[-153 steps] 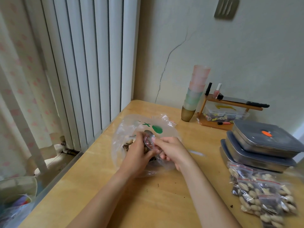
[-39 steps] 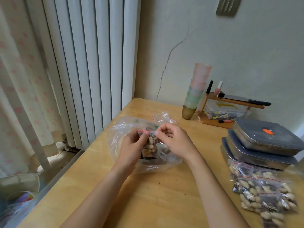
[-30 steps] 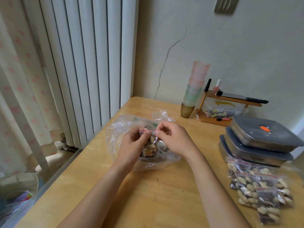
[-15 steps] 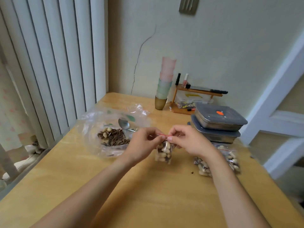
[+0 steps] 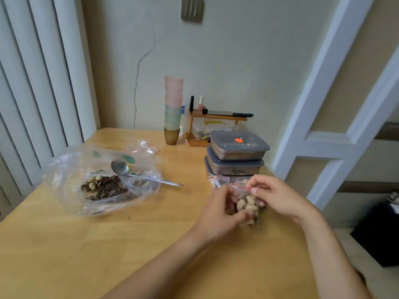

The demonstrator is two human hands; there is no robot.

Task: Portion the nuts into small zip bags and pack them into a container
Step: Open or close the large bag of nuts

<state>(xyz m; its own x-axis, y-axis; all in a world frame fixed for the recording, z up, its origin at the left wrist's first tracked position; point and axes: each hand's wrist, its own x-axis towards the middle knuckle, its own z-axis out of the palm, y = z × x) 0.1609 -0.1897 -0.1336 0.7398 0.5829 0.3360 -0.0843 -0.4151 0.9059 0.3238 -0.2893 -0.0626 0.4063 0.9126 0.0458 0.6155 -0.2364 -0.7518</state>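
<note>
Change: I have carried the filled zip bag [image 5: 248, 205] from over the bulk bag [image 5: 101, 180] rightward, near the containers [image 5: 237, 156].
Left hand [image 5: 220, 210]: cradles the bag's body.
Right hand [image 5: 274, 196]: pinches its red seal.
Meaning: portion looks sealed, ready for packing.

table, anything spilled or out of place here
A few dark crumbs lie loose on the table just outside the big bag. The spoon lies half in that bag, handle sticking out. Nothing else stands out.
</note>
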